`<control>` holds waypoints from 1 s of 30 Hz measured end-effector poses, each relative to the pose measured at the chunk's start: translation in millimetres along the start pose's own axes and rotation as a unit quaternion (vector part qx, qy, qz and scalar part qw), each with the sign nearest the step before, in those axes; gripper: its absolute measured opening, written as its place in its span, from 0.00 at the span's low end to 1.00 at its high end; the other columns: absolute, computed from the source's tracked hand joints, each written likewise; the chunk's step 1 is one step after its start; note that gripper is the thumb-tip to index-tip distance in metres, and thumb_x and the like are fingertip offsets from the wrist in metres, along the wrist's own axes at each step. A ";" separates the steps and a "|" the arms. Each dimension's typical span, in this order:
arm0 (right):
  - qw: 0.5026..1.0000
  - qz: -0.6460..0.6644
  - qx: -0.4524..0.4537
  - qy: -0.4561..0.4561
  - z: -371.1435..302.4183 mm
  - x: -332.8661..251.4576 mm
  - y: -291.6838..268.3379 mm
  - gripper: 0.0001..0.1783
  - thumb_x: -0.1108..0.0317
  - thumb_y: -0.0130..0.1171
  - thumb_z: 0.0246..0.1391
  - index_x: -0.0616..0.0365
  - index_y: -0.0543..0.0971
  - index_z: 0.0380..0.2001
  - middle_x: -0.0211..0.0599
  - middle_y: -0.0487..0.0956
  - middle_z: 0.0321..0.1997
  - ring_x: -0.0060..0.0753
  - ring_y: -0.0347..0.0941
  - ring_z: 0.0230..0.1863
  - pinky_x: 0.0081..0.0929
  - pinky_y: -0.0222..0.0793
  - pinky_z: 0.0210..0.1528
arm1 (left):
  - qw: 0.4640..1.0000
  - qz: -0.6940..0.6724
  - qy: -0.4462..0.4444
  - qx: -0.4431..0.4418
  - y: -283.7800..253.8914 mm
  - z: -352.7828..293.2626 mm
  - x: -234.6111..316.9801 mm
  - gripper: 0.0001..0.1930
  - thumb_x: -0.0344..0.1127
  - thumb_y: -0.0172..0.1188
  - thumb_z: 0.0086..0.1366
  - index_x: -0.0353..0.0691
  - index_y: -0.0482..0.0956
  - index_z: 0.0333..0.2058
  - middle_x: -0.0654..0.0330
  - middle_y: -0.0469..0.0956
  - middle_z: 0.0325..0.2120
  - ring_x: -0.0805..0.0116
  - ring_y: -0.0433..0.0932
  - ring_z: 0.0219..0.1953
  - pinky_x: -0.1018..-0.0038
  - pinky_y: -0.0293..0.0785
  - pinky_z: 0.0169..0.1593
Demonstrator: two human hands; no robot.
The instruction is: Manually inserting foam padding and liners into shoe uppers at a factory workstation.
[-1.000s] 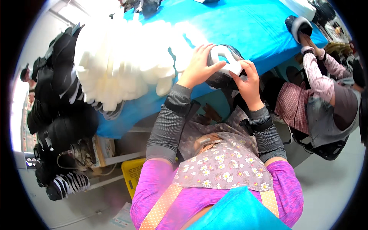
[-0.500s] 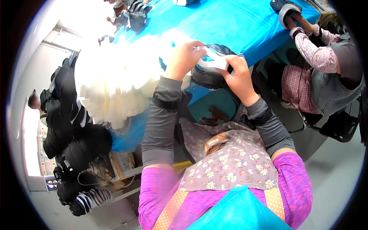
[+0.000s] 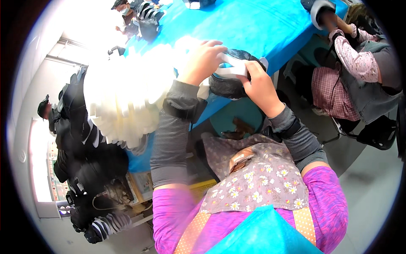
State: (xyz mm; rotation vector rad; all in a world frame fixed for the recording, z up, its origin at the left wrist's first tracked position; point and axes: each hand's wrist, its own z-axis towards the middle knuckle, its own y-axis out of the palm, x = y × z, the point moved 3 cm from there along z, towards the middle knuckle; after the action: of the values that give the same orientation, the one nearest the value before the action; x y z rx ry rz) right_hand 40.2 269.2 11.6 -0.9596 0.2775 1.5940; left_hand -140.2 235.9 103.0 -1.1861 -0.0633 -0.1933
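Observation:
My left hand (image 3: 202, 61) and my right hand (image 3: 259, 86) both grip a dark rounded shoe part (image 3: 230, 86) with a white foam piece (image 3: 231, 70) pressed onto its top. I hold it over the near edge of a blue-covered table (image 3: 262, 29). My left fingers curl over the white piece from above. My right hand clasps the dark part from the side. Just left of my left hand rises a large stack of white foam pieces (image 3: 127, 99).
A heap of black shoe parts (image 3: 80, 139) lies at the left. Another person (image 3: 363, 80) sits at the right, a hand on a dark part (image 3: 319, 10) at the table's edge. A further person (image 3: 127, 19) is at the table's far end. A yellow crate (image 3: 203, 188) stands under the table.
My view has swung, so the table and my hands sit higher and further right in the picture. Both hands have kept their hold on the dark part and white piece.

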 end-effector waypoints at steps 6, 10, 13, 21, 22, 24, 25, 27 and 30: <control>0.999 0.003 -0.025 0.023 2.2 -5.3 2.8 0.17 0.77 0.55 0.56 0.62 0.75 0.50 0.47 0.74 0.47 0.56 0.76 0.45 0.44 0.75 0.47 | 0.993 -0.054 -0.057 -0.083 1.8 10.7 -4.9 0.14 0.36 0.59 0.60 0.41 0.87 0.41 0.51 0.83 0.39 0.49 0.82 0.43 0.61 0.77 0.49; 0.999 -0.030 -0.042 0.008 8.4 -5.7 6.1 0.19 0.78 0.55 0.53 0.63 0.76 0.50 0.48 0.74 0.47 0.54 0.76 0.48 0.44 0.75 0.48 | 0.997 -0.017 -0.053 -0.044 11.1 11.2 -12.3 0.13 0.33 0.60 0.59 0.42 0.87 0.41 0.51 0.84 0.36 0.51 0.82 0.39 0.64 0.78 0.46; 0.995 -0.078 -0.060 0.003 11.8 -5.0 7.9 0.21 0.78 0.55 0.51 0.63 0.76 0.51 0.49 0.73 0.48 0.52 0.75 0.49 0.44 0.75 0.49 | 0.998 0.007 -0.067 -0.018 15.4 12.8 -10.3 0.12 0.35 0.60 0.58 0.45 0.88 0.38 0.52 0.84 0.33 0.50 0.82 0.38 0.63 0.78 0.44; 0.998 0.013 -0.043 0.044 3.6 8.9 10.0 0.21 0.77 0.53 0.53 0.65 0.74 0.52 0.57 0.77 0.48 0.61 0.76 0.46 0.48 0.75 0.48 | 0.994 0.052 -0.088 0.037 20.9 16.8 -1.2 0.09 0.36 0.59 0.56 0.45 0.87 0.31 0.51 0.83 0.28 0.49 0.82 0.34 0.60 0.78 0.40; 0.998 0.013 -0.043 0.045 2.4 9.9 9.2 0.21 0.77 0.53 0.53 0.65 0.74 0.52 0.57 0.77 0.48 0.61 0.76 0.46 0.48 0.75 0.48 | 0.993 0.044 -0.105 0.025 20.0 16.3 0.6 0.09 0.36 0.59 0.56 0.45 0.87 0.31 0.51 0.83 0.28 0.48 0.82 0.33 0.60 0.78 0.40; 0.997 0.011 -0.046 0.056 1.2 12.3 8.3 0.20 0.77 0.52 0.54 0.66 0.73 0.52 0.58 0.77 0.49 0.62 0.76 0.48 0.48 0.74 0.49 | 0.992 0.036 -0.121 0.012 19.9 14.3 1.3 0.09 0.36 0.59 0.56 0.45 0.87 0.31 0.51 0.83 0.29 0.48 0.82 0.33 0.60 0.78 0.40; 0.997 0.011 -0.045 0.054 1.4 11.7 8.1 0.20 0.77 0.52 0.54 0.66 0.73 0.52 0.58 0.77 0.49 0.62 0.76 0.48 0.48 0.74 0.49 | 0.995 0.029 -0.098 0.015 19.3 14.2 -1.1 0.09 0.35 0.59 0.57 0.45 0.87 0.32 0.53 0.83 0.30 0.50 0.82 0.36 0.60 0.78 0.41; 0.997 0.025 -0.042 0.068 0.8 11.4 8.9 0.20 0.78 0.53 0.54 0.66 0.73 0.51 0.58 0.77 0.48 0.63 0.76 0.48 0.49 0.74 0.49 | 0.997 0.025 -0.075 0.018 17.0 10.3 -7.1 0.08 0.35 0.59 0.58 0.46 0.87 0.33 0.56 0.83 0.32 0.51 0.82 0.38 0.61 0.78 0.43; 0.996 0.043 -0.035 0.073 -1.2 15.5 7.9 0.18 0.76 0.55 0.56 0.67 0.73 0.50 0.59 0.77 0.49 0.63 0.75 0.49 0.49 0.74 0.49 | 0.996 0.067 0.046 0.041 10.0 8.9 3.6 0.09 0.34 0.63 0.57 0.46 0.87 0.37 0.60 0.84 0.35 0.55 0.80 0.46 0.62 0.78 0.48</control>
State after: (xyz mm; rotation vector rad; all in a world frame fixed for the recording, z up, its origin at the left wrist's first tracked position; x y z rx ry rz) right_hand 34.1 277.2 -2.7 -1.1337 0.3717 1.6227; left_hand -134.4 247.3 97.8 -1.0949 0.0876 -0.1252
